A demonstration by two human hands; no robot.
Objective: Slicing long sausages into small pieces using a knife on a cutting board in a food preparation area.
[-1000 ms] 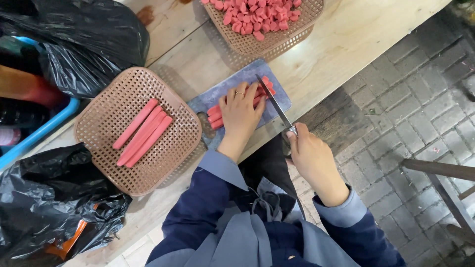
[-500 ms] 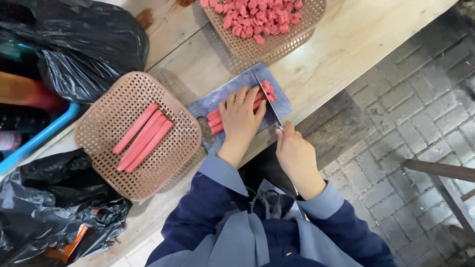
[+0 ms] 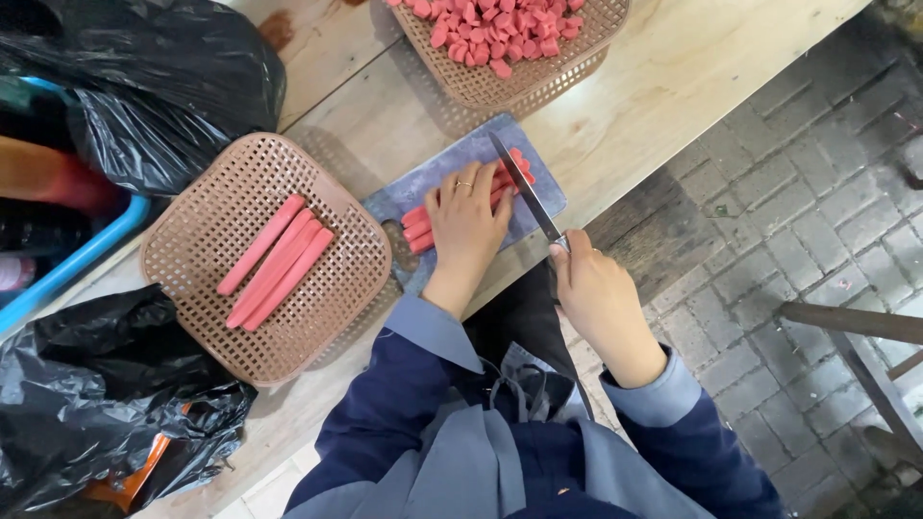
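The left hand (image 3: 468, 223) lies flat, palm down, on a bundle of red sausages (image 3: 423, 223) that rests on a grey cutting board (image 3: 461, 163). The fingers are held close together and extended, pressing the sausages in place; a ring shows on one finger. The sausage ends stick out from under the hand at 9 o'clock and again at 2 o'clock.

The right hand (image 3: 598, 298) is closed around the handle of a knife (image 3: 526, 190). The handle itself is hidden inside the fist. The blade runs from the hand toward 11 o'clock and lies across the sausages, just beside the left fingertips.

The cutting board sits at the middle of a pale wooden table (image 3: 692, 67), near its front edge.

At 9 o'clock from the board, touching or just beside it, stands a flat woven basket (image 3: 192, 240) with several whole sausages (image 3: 274, 261) laid side by side.

At 12 o'clock from the board stands a second woven basket (image 3: 500, 86), filled with short cut sausage pieces (image 3: 495, 24).

Black plastic bags (image 3: 163, 86) lie at 10 o'clock and at 7 o'clock from the board. A blue tub rim (image 3: 77, 259) shows between them.

The person wears dark blue sleeves and a grey apron (image 3: 481, 452). Grey paving bricks (image 3: 798, 221) cover the ground at 3 o'clock
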